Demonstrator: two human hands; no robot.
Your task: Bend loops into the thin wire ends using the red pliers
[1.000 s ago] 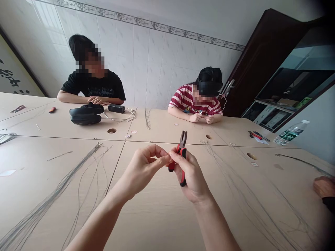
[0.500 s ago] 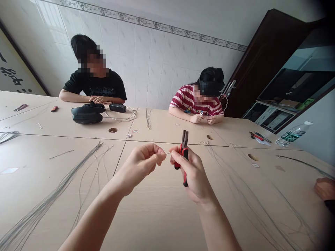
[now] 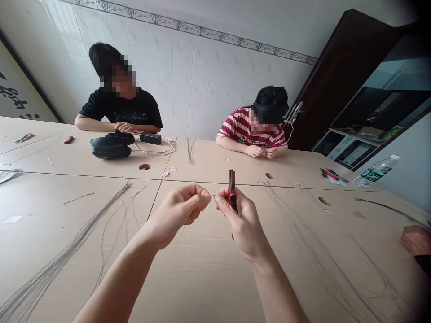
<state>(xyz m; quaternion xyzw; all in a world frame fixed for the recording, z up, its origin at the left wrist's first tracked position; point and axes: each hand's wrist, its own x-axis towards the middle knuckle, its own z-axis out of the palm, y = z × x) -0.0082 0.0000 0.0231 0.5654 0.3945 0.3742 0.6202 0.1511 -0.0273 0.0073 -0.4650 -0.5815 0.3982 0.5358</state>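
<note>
Above the middle of the table (image 3: 202, 278), my left hand (image 3: 182, 213) pinches a thin wire (image 3: 213, 195) between thumb and forefinger. Close beside it on the right, my right hand (image 3: 244, 220) is wrapped round red and black pliers (image 3: 232, 193), their jaws pointing up. The right thumb and forefinger also meet at the wire, where a small loop shows. The pliers' jaws touch nothing. Most of the handles are hidden by the right hand.
Bundles of thin wire (image 3: 77, 244) lie left, with more strands (image 3: 303, 233) right. Across the table sit two people, near a black headset (image 3: 111, 146). At the right are other pliers (image 3: 329, 174), a water bottle (image 3: 377, 171) and another person's hand (image 3: 415, 241).
The pliers have turned in my right hand, so their jaws now show edge-on and slightly further left. My right fingers have shifted a little left along with them.
</note>
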